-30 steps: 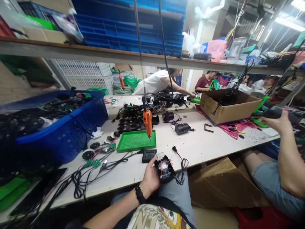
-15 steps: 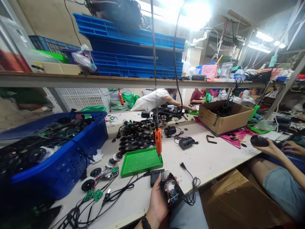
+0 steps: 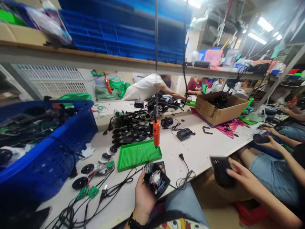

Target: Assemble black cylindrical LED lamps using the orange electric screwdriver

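Note:
My left hand [image 3: 144,194] is closed around an opened black device housing [image 3: 156,182], with wires and a round part showing inside. A black power cord [image 3: 184,181] lies beside it on the table. In my right hand [image 3: 239,174] is a flat black cover [image 3: 221,171], slightly blurred, held off the table's front edge to the right. Just beyond the housing sits a green perforated tray [image 3: 139,155] with small bits in it. An orange electric screwdriver [image 3: 156,133] hangs point down over the tray's right end.
At left stands a blue basket [image 3: 78,136] full of parts. Round drivers [image 3: 80,183] with green circuit boards [image 3: 93,191] and cables lie nearby. A cardboard box [image 3: 220,109] is at the back right. A co-worker's hand [image 3: 269,143] holds a black part. A shelf [image 3: 114,60] crosses overhead.
My right hand has come into view at the right with the black cover. My left hand and the housing are now further left in the picture. The view has tilted down.

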`<state>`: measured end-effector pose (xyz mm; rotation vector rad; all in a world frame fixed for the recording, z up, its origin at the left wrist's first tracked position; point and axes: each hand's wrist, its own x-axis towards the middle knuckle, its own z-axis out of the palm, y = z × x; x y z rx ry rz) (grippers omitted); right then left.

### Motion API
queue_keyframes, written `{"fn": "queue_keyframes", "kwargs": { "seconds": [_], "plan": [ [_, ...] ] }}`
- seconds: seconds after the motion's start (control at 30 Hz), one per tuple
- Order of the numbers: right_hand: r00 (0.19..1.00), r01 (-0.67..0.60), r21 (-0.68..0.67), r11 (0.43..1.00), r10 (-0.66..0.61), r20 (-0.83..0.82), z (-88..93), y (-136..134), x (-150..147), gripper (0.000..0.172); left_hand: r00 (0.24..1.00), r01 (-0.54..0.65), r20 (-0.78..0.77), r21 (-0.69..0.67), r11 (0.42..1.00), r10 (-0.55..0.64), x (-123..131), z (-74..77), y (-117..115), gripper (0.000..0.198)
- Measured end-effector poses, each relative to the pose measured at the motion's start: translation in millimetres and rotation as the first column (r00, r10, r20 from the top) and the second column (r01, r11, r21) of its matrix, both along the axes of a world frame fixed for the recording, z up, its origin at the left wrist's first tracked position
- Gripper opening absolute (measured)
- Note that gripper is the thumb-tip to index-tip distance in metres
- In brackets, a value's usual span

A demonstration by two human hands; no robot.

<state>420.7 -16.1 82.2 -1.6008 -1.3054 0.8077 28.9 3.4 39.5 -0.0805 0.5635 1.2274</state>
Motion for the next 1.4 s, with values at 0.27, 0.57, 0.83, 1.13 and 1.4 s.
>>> {"fn": "queue_keyframes", "kwargs": {
  "seconds": [0.27, 0.57, 0.83, 1.13, 1.4],
  "plan": [
    [0.987, -0.123, -0.302, 0.945, 0.085, -0.136, -78.4, 172.4, -49.9, 0.040, 0.979, -0.172, -0.134, -0.123, 0.977, 0.155, -19.1, 12.2, -9.6, 0.052],
    [0.934, -0.135, -0.207, 0.969, 0.194, 0.300, -98.2, 172.3, -23.1, 0.041, 0.969, -0.193, -0.181, -0.139, 0.971, 0.166, -7.6, 11.5, 12.1, 0.050],
    [0.177, -0.748, -0.377, 0.547, 0.711, 0.681, -38.8, 185.1, -9.2, 0.062, 0.980, -0.157, -0.147, -0.138, 0.978, 0.136, 0.9, 8.8, 24.4, 0.045],
    [0.418, -0.469, -0.393, 0.791, 0.590, 0.690, -66.9, 193.3, 44.2, 0.077, 0.984, -0.173, -0.054, -0.037, 0.984, 0.171, 3.7, -0.3, 21.1, 0.045],
    [0.942, -0.269, 0.042, 0.962, 0.253, 0.218, -21.0, 77.2, -142.6, 0.067, 0.971, -0.234, -0.042, -0.010, 0.972, 0.234, 6.2, -2.0, 21.9, 0.069]
  ]
}}
